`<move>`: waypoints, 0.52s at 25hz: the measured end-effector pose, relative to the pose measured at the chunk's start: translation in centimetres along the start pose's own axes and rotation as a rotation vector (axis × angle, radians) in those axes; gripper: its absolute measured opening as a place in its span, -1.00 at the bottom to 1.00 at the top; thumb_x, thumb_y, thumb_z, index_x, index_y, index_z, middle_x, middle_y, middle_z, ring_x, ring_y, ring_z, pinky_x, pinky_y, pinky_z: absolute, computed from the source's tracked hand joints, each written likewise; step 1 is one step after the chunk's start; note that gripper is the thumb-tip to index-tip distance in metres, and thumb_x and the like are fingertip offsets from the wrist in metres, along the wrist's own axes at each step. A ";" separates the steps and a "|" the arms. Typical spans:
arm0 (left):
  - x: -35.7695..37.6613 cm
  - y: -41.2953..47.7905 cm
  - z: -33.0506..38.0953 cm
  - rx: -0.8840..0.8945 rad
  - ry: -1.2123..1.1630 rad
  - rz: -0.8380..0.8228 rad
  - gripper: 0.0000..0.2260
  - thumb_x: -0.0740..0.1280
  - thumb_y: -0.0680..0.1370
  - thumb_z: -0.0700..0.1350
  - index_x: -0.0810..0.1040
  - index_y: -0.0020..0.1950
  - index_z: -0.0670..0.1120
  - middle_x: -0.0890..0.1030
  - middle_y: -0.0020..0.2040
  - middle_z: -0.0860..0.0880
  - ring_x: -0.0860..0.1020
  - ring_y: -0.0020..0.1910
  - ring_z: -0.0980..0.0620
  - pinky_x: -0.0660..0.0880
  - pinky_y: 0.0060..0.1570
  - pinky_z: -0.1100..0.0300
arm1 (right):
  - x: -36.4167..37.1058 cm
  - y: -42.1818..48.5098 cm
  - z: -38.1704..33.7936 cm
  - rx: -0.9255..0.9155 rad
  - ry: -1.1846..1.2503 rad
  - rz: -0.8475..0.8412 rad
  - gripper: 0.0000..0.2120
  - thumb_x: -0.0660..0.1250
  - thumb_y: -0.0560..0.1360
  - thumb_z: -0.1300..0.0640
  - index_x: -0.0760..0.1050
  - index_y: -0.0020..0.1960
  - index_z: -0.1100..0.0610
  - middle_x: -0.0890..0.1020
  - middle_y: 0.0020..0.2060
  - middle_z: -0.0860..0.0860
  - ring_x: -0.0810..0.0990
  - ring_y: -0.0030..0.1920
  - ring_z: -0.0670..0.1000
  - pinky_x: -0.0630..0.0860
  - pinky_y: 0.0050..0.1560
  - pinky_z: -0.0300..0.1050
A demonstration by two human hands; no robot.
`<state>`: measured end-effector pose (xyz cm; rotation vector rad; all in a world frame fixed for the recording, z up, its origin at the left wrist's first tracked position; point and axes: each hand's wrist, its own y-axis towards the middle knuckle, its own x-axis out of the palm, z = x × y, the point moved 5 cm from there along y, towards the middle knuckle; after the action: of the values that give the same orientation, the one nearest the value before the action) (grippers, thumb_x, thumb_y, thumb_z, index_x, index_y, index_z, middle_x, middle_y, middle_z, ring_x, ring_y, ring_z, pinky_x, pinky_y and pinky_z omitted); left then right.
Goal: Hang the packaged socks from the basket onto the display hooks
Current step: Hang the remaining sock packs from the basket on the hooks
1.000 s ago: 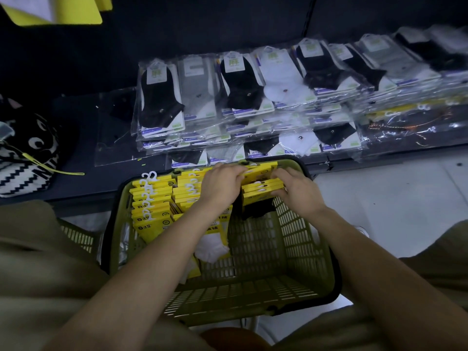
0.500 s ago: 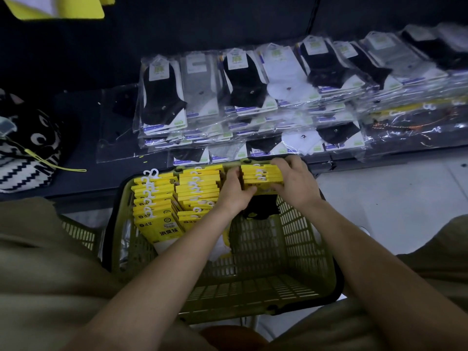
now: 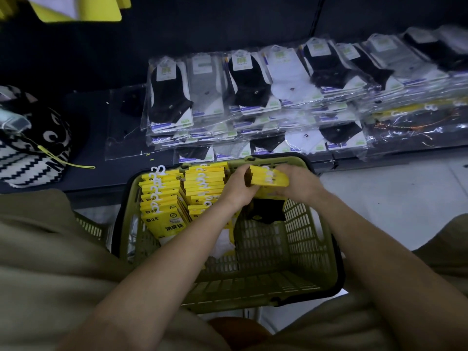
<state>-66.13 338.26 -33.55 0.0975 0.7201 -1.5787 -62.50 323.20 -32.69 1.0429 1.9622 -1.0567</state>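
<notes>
The left hand (image 3: 236, 188) and right hand (image 3: 296, 183) clasp a bundle of yellow sock packs (image 3: 268, 176), now raised partly out of the green basket (image 3: 253, 287); hanging likely comes next.

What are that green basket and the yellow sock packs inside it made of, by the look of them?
The basket: moulded plastic, matt olive green, judging by its slotted lattice walls. The yellow packs: probably printed card sleeves, flat with crisp edges and a slight sheen; their small white hooks look like plastic.
</notes>
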 end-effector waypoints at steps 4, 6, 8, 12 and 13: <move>-2.1 -1.5 2.5 0.122 -0.271 -0.021 -0.41 0.38 0.50 -0.24 0.22 0.46 -0.09 0.42 0.32 -0.15 0.42 0.28 -0.05 0.41 0.24 0.10 | -6.3 -1.0 -2.2 -0.093 0.173 0.001 -0.68 0.56 0.28 0.08 0.45 -0.10 -0.01 0.52 -0.23 -0.09 0.50 -0.16 -0.04 0.38 -0.23 -0.27; -2.9 -2.1 3.6 0.132 -0.294 -0.036 -0.36 0.44 0.45 -0.22 0.22 0.44 -0.10 0.46 0.29 -0.14 0.47 0.24 -0.05 0.45 0.22 0.06 | -9.3 -1.9 -4.0 -0.151 0.248 -0.013 -0.69 0.55 0.29 0.12 0.44 -0.14 -0.06 0.53 -0.26 -0.13 0.50 -0.25 -0.11 0.37 -0.29 -0.36; -4.0 -3.0 4.6 0.164 -0.352 0.012 -0.41 0.48 0.41 -0.21 0.31 0.37 -0.13 0.52 0.22 -0.10 0.52 0.17 -0.02 0.49 0.14 0.14 | -11.6 -3.0 -6.4 -0.224 0.320 -0.002 -0.69 0.56 0.28 0.13 0.47 -0.11 -0.07 0.57 -0.24 -0.12 0.52 -0.27 -0.14 0.41 -0.27 -0.34; -7.4 -4.4 6.2 0.263 -0.534 0.134 -0.57 0.45 0.43 -0.21 0.42 0.26 -0.15 0.60 0.08 -0.03 0.60 -0.02 0.12 0.53 -0.12 0.34 | -13.6 -3.8 -10.2 -0.273 0.681 0.237 -0.60 0.56 0.28 0.18 0.42 -0.01 0.01 0.60 -0.25 -0.13 0.58 -0.28 -0.18 0.54 -0.27 -0.26; -8.5 -4.7 6.6 0.291 -0.579 0.147 -0.61 0.44 0.44 -0.22 0.44 0.23 -0.11 0.61 0.06 -0.02 0.61 -0.05 0.15 0.53 -0.14 0.34 | -13.5 -3.9 -11.0 -0.261 0.782 0.309 -0.58 0.55 0.28 0.19 0.39 0.01 0.05 0.62 -0.21 -0.11 0.60 -0.26 -0.19 0.56 -0.24 -0.25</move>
<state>-66.83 342.22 -22.53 -0.0913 0.0292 -1.4600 -61.65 326.98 -15.34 1.7005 2.3200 -0.2039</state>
